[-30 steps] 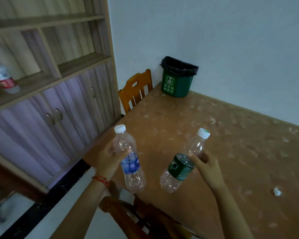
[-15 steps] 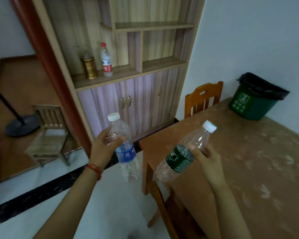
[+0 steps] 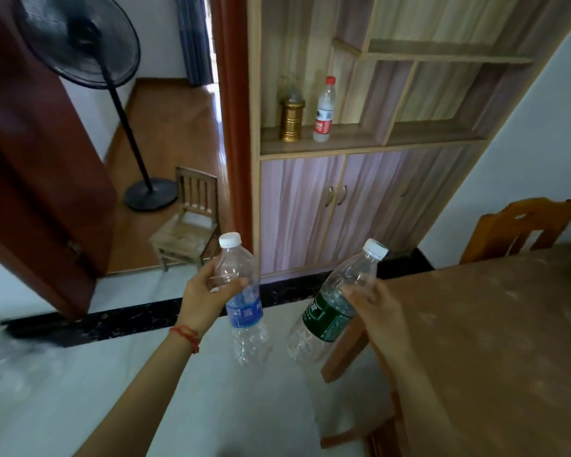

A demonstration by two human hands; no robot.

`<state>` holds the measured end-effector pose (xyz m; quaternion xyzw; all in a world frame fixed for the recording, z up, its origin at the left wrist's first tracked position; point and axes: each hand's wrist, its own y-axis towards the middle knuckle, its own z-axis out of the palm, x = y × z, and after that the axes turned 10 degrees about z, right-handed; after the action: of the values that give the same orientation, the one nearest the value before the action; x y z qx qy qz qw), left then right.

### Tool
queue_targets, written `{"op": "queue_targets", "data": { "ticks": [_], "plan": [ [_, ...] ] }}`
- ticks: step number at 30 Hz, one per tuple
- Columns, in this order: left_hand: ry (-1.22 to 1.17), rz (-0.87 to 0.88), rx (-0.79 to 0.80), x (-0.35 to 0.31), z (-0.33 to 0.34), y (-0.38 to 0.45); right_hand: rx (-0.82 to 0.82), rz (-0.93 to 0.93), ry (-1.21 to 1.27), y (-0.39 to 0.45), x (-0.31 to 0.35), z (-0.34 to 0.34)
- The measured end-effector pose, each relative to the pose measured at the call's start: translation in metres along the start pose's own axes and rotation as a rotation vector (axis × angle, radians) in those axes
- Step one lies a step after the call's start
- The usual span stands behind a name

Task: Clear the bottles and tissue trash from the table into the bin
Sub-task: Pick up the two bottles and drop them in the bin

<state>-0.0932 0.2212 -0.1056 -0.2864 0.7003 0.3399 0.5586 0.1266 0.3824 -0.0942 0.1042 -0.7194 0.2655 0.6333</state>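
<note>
At frame centre, the left hand [image 3: 205, 298] has its fingers wrapped round the blue-labelled bottle [image 3: 243, 301]; the right hand [image 3: 376, 311] likewise grips the green-labelled bottle [image 3: 335, 306], left of the tabletop [image 3: 495, 324].

Red string bracelet [image 3: 186, 334], bare forearms

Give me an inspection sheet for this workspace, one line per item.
Surface: brown table at right, bare where visible.
Job's things: blue-label bottle and green-label bottle, both capped, held off the table; bin and tissue not in view.
Clutter: red-label bottle and gold canister on the cabinet shelf.
Hands: left hand grips the blue-label bottle; right hand grips the green-label bottle.
Cables: nothing seen.
Surroundings: standing fan, small wooden chair, orange chair.
</note>
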Motion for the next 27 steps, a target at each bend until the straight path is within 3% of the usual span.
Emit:
{"op": "queue_targets", "data": {
  "ticks": [7,13,27],
  "plan": [
    [0.047,-0.062,-0.045,0.043,-0.082,0.039,0.097,0.075,-0.092,0.053,-0.017,0.102],
    [0.080,-0.091,-0.060,0.070,-0.119,0.076,0.120,0.105,-0.108,0.085,-0.020,0.150],
    [0.097,-0.182,0.037,0.109,-0.059,0.227,0.076,0.137,-0.167,0.241,-0.003,0.162]
  ]
}}
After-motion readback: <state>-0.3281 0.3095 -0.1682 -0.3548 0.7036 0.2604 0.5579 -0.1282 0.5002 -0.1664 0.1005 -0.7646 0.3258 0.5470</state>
